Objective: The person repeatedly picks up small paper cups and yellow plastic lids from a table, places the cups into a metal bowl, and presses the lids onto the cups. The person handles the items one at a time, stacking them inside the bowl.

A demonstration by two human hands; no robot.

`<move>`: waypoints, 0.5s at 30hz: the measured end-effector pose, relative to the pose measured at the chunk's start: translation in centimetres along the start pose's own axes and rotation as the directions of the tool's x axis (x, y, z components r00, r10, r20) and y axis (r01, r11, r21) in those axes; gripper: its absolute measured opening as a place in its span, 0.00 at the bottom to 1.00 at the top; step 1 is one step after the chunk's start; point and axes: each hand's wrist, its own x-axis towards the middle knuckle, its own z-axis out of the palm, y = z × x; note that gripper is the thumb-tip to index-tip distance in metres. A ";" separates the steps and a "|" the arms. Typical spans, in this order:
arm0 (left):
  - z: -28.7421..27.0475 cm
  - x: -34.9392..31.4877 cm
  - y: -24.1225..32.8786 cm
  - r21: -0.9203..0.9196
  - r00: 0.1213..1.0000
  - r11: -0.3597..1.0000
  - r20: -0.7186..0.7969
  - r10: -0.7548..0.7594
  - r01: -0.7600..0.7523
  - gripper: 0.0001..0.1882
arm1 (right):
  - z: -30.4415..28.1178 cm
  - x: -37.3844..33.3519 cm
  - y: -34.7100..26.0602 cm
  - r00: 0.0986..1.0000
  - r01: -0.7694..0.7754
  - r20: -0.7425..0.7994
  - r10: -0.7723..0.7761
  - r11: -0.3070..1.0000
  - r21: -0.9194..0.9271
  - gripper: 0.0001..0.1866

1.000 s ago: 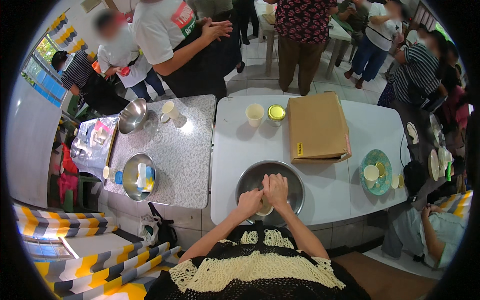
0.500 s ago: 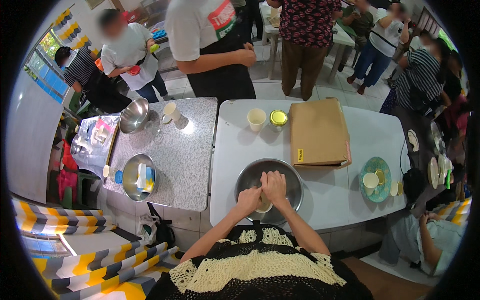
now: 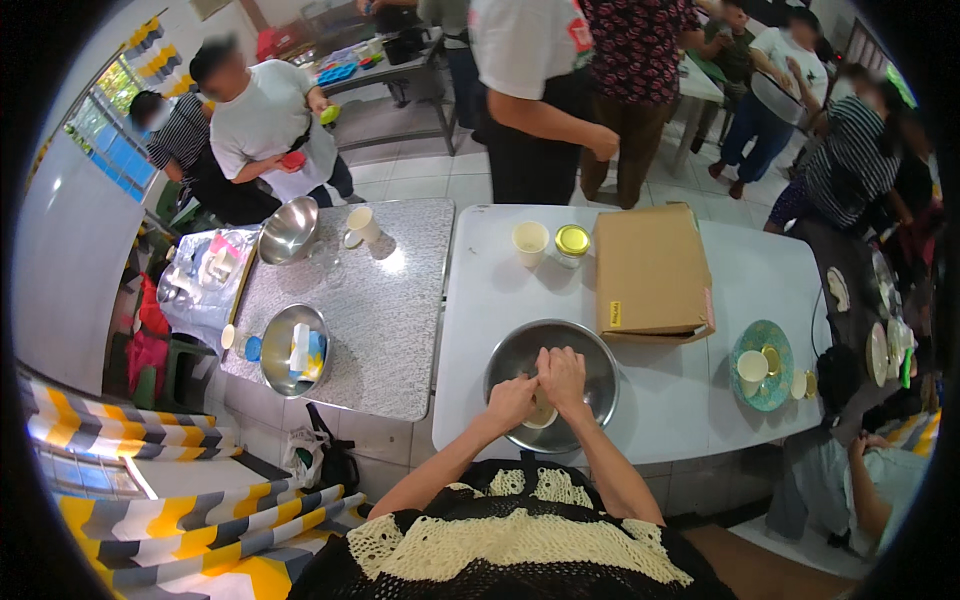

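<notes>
Both my hands are together over a wide stainless steel mixing bowl (image 3: 600, 395) at the near edge of the white table. Inside it is a pale paper cup (image 3: 541, 413), partly hidden by my hands and wrists. My left hand (image 3: 512, 399) is closed at the cup's left side and appears to grip it. Touching it, my right hand (image 3: 562, 378) is closed above the far side of the cup. Whatever lies within its bent fingers is hidden.
A cardboard box (image 3: 652, 270) stands beyond the bowl, beside a yellow-lidded jar (image 3: 571, 244) and a paper cup (image 3: 531, 242). At right, a teal plate (image 3: 757, 335) holds small cups. The speckled table (image 3: 385, 310) bears two metal bowls. Several people stand behind.
The view has shifted slightly, so the tables sit further right. A person in white across the table has moved right. My hands stay together over the bowl.
</notes>
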 end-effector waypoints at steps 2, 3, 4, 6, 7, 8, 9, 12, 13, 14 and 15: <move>0.2 -0.4 0.2 -0.002 1.000 1.000 -0.006 -0.001 0.001 0.15 | 0.1 -0.5 0.1 1.000 -0.016 -0.004 0.016 1.000 0.009 0.20; 0.3 -0.6 0.3 -0.005 1.000 1.000 -0.008 -0.002 0.001 0.15 | 0.2 -0.8 0.2 1.000 -0.025 -0.005 0.025 1.000 0.012 0.20; 0.4 -0.8 0.4 -0.011 1.000 1.000 -0.002 -0.006 0.006 0.14 | 0.3 -1.1 0.3 1.000 -0.021 -0.001 0.021 1.000 0.017 0.20; 0.9 -1.6 0.6 -0.029 1.000 1.000 -0.019 -0.014 0.013 0.14 | -0.3 -1.8 -0.2 1.000 -0.026 0.011 0.025 0.999 0.042 0.20; 1.1 -2.0 0.6 -0.037 0.999 0.999 -0.028 -0.017 0.016 0.14 | -0.4 -2.2 -0.4 0.999 -0.030 0.016 0.029 0.998 0.055 0.19; 1.3 -2.3 0.7 -0.039 1.000 0.999 -0.019 -0.015 0.015 0.12 | -0.4 -2.5 -0.3 1.000 -0.015 0.018 0.014 0.999 0.046 0.19; 1.5 -2.6 0.7 -0.041 1.000 0.999 -0.009 -0.014 0.013 0.11 | -0.4 -3.0 -0.2 1.000 0.000 0.018 0.000 0.999 0.038 0.19; 1.8 -3.4 0.9 -0.068 0.999 0.997 -0.027 0.017 -0.018 0.10 | -0.4 -3.9 0.0 1.000 0.019 -0.001 -0.019 0.999 0.031 0.18; 1.9 -3.6 1.0 -0.081 0.999 0.996 -0.041 0.031 -0.034 0.10 | -0.4 -4.1 0.0 1.000 0.021 -0.011 -0.021 0.999 0.031 0.18; 1.9 -3.6 1.0 -0.083 0.999 0.996 -0.045 0.027 -0.030 0.10 | -0.5 -4.1 -0.1 1.000 0.019 -0.001 -0.019 0.999 0.026 0.18; 1.8 -3.6 1.0 -0.084 0.999 0.996 -0.049 0.023 -0.027 0.10 | -0.7 -4.1 -0.2 1.000 0.016 0.009 -0.017 1.000 0.021 0.18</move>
